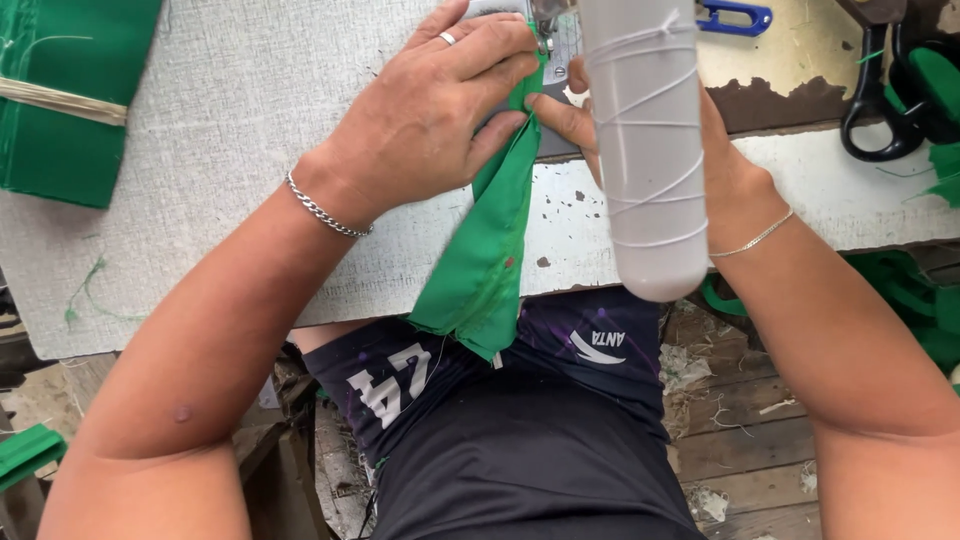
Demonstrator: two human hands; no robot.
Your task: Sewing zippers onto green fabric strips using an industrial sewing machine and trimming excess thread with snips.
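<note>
The folded strip of bright green woven fabric (487,240) runs from under the metal presser foot of the sewing machine (547,28) at the top, across the worn white table edge (850,190), and droops over the person's lap. It looks light, limp and a touch slick, so a flat pinch near the needle seems the right hold, not a grab at the hanging tail. The left hand (430,120), ring and chain bracelet showing, lies flat with fingers pressing the cloth's upper end. The right hand (600,125) meets it from the other side, fingertips nipped narrow on the fold, though a pale cylinder wound with white thread (645,150) hides most of it. Further out: a stack of green cloth (60,100) at left, black-handled scissors (880,100) at right, blue snips (735,17) above.
</note>
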